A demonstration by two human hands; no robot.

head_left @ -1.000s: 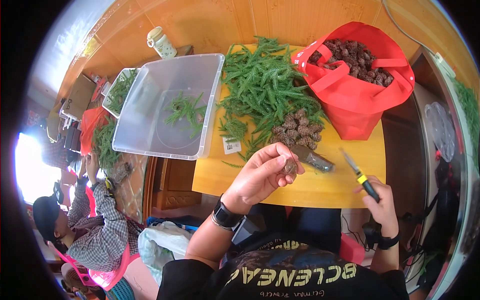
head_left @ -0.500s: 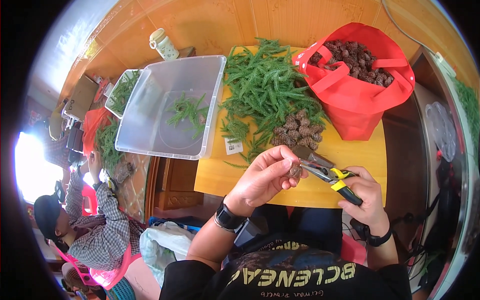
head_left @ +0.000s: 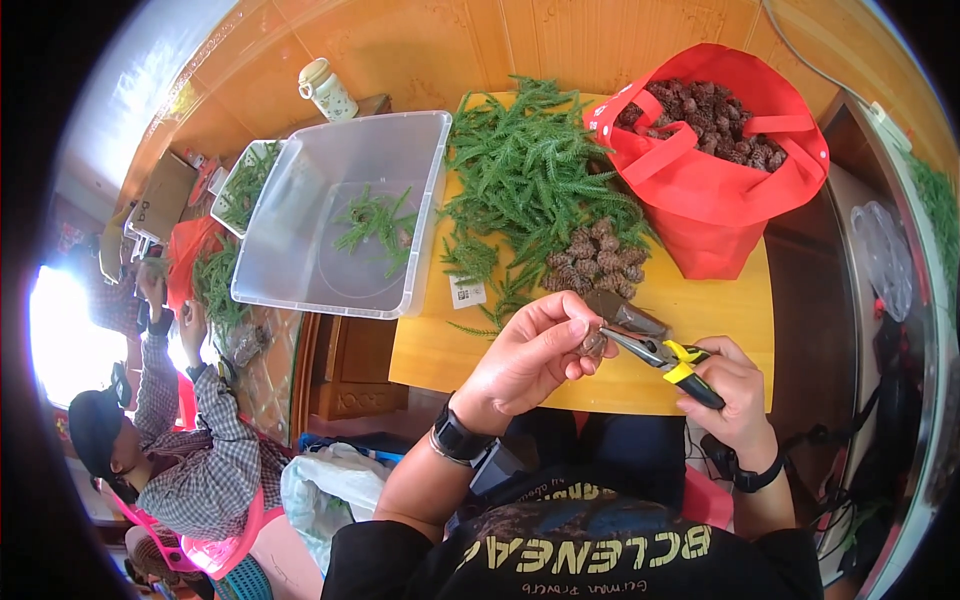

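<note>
Between thumb and fingers, my left hand [head_left: 535, 352] pinches a small brown pine cone [head_left: 593, 345]. My right hand [head_left: 735, 390] is wrapped round the black and yellow handles of long-nose pliers [head_left: 655, 352], whose jaws point left and reach the cone's top. Whether the jaws grip a wire or the cone itself is too small to tell. Just beyond the hands lie a heap of pine cones [head_left: 597, 262] and a dark brown packet or bundle [head_left: 628, 312] on the yellow table [head_left: 430, 355]. A pile of green artificial fir sprigs [head_left: 535, 165] spreads behind them.
A red bag [head_left: 715, 225] full of pine cones stands at the back right. On the left is a clear plastic bin [head_left: 335, 290] with a few sprigs inside. A lidded bottle [head_left: 328, 90] stands behind it. Another person [head_left: 210, 450] sits at far left, handling greenery.
My two hands hold almost the same place, with the cone and plier tips shifted very slightly. At far left, the other person's hand has risen.
</note>
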